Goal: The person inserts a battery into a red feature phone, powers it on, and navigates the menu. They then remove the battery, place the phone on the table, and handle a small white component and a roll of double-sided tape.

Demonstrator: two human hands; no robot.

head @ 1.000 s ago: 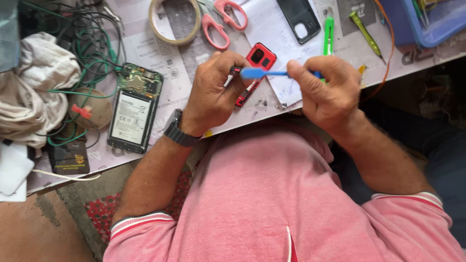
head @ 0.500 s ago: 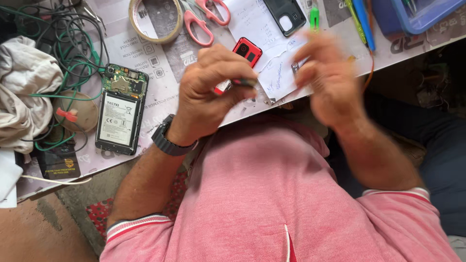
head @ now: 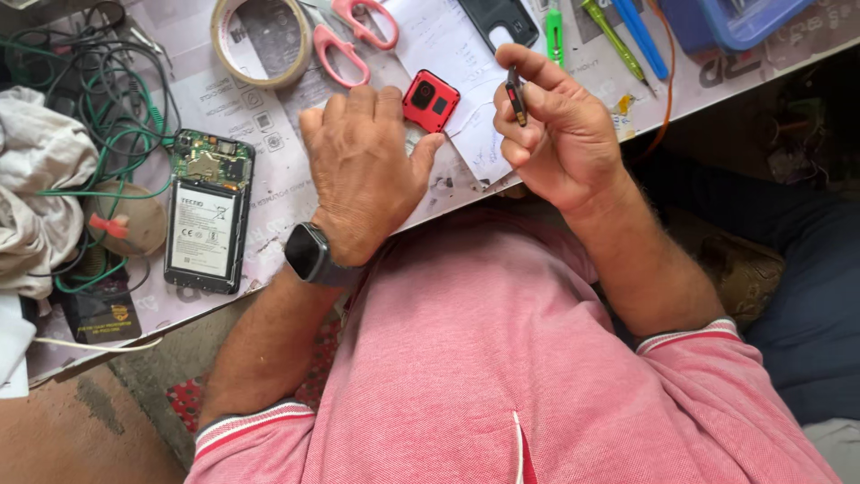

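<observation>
My left hand (head: 363, 175) lies palm down on the table, fingers together, with nothing seen in it. A dark watch (head: 309, 254) is on its wrist. Just beyond its thumb sits a small red camera cover (head: 431, 100) on a sheet of white paper (head: 443, 45). My right hand (head: 560, 134) is raised over the table edge and pinches a small thin dark part (head: 516, 97) between thumb and fingers. A blue tool (head: 640, 40) lies on the table beyond that hand.
An opened phone (head: 208, 211) with bare board and battery lies at the left, beside green wires (head: 107, 116) and a crumpled cloth (head: 40, 179). A tape roll (head: 260, 40), pink scissors (head: 349, 31), a black phone cover (head: 502, 20), a green tool (head: 554, 27) and a blue box (head: 735, 18) line the far side.
My right hand has let go of the blue tool, which now lies on the table, and holds a small dark part instead. My left hand has dropped flat onto the table.
</observation>
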